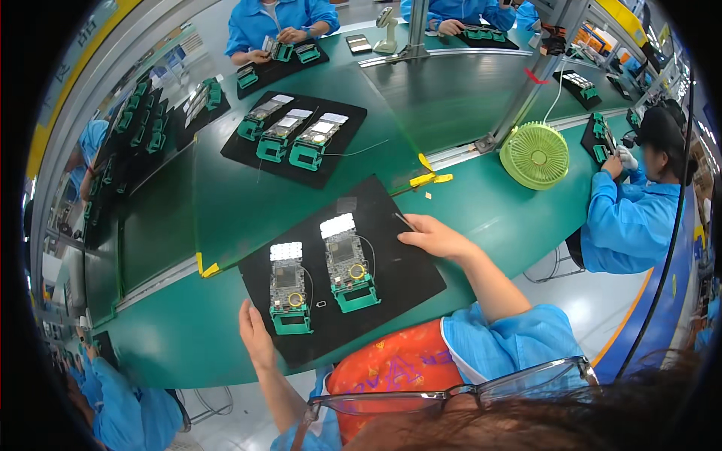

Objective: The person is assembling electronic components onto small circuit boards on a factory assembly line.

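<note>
**Black mat (410, 279) held aslant between two hands, with two circuit boards on it**

The mat is placed directly between the left hand (257, 338) and the right hand (438, 237), its long axis run from lower left to upper right. Its left edge is met by the left hand's fingers; whether the edge is pinched or only touched cannot be told. By the right hand, at the right edge, a thin tool (404, 221) is clamped between thumb and fingers; whether the mat is also gripped there cannot be told.

Two boards in green frames are carried on the mat, the left board (288, 279) nearer the left hand, the right board (346, 259) nearer the right. Both are set lengthwise away from the body, frame ends closest. A small pale-rimmed piece (321, 304) is seen between them, close to the left frame.

At the near side, only a narrow strip of green tabletop (485, 222) is left before the table's edge. On the far side, the metal rail (158, 286) is overlapped by the mat; beyond it a second mat (350, 125) is seen. More tabletop is offered to either side, bounded at right by a green fan (535, 155).
</note>
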The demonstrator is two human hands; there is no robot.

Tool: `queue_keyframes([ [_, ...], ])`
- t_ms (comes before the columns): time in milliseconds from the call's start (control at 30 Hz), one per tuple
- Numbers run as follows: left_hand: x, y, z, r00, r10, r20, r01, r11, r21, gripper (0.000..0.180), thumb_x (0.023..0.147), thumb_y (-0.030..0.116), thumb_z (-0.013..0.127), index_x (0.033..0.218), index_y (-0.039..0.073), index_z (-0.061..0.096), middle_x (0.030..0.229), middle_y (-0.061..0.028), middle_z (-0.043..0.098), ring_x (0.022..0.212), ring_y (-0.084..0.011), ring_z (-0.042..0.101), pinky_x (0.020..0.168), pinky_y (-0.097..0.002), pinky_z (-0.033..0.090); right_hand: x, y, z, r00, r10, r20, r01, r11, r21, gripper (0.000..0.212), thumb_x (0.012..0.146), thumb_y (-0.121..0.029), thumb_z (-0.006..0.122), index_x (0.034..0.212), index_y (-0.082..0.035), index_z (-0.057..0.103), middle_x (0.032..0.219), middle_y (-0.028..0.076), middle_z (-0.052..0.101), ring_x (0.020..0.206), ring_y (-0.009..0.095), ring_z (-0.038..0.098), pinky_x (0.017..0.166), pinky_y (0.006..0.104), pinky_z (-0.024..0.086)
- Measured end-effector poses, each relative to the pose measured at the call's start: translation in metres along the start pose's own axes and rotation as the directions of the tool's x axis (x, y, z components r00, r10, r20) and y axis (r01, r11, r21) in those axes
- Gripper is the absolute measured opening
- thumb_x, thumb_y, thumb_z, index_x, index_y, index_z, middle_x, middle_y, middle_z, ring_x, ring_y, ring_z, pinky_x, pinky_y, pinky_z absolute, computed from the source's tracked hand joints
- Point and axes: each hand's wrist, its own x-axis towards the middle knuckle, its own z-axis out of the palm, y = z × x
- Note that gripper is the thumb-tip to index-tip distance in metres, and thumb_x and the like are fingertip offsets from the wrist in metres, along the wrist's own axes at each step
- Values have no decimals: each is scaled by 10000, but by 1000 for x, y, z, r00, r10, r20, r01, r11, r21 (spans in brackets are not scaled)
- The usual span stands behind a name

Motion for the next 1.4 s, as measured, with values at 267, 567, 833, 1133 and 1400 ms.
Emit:
queue_keyframes([
  [267, -10, 65, 34, 980, -25, 197, 99, 922, -374, 404, 1013, 209, 415, 1329, -43, 434, 1222, -156, 575, 1111, -197, 546, 968, -337, 421, -32, -17, -16, 991, -28, -129, 75, 922, 379, 543, 858, -8, 522, 1382, -39, 383, 1223, 59, 559, 1069, 103, 556, 887, 264, 482],
  [567, -2, 97, 73, 923, 195, 331, 176, 552, -815, 522, 1004, 430, 378, 1321, 23, 457, 1101, -120, 599, 849, -177, 536, 762, -316, 438, -11, -31, -40, 896, -161, -415, 396, 715, 576, 447, 803, 31, 539, 1238, -68, 511, 1060, 84, 649, 891, 185, 668, 794, 336, 559],
  [833, -2, 57, 109, 902, 90, 423, 193, 791, -580, 388, 1023, 284, 390, 1266, 1, 496, 1032, -115, 627, 813, -132, 554, 705, -266, 448, 51, -52, -87, 648, -119, -752, 688, 514, 512, 419, 852, 50, 459, 1238, -113, 452, 1192, 122, 572, 1046, 303, 612, 930, 483, 510],
  [1133, -2, 54, 118, 876, 60, 478, 118, 935, -335, 275, 994, 156, 468, 1216, 15, 546, 1011, -61, 620, 784, -88, 535, 666, -223, 452, 115, -32, -175, 478, 60, -876, 773, 444, 452, 299, 907, 15, 482, 1107, -207, 487, 1004, 30, 569, 736, 217, 586, 416, 254, 252],
  [1400, -6, 58, 120, 869, 48, 492, 67, 975, -214, 281, 951, 117, 547, 1211, 9, 544, 998, -46, 611, 834, -84, 553, 716, -222, 469, 123, -10, -166, 397, 63, -916, 434, 866, 248, 442, 852, -185, 618, 1247, -66, 458, 1059, 65, 573, 934, 172, 569, 637, 301, 371],
])
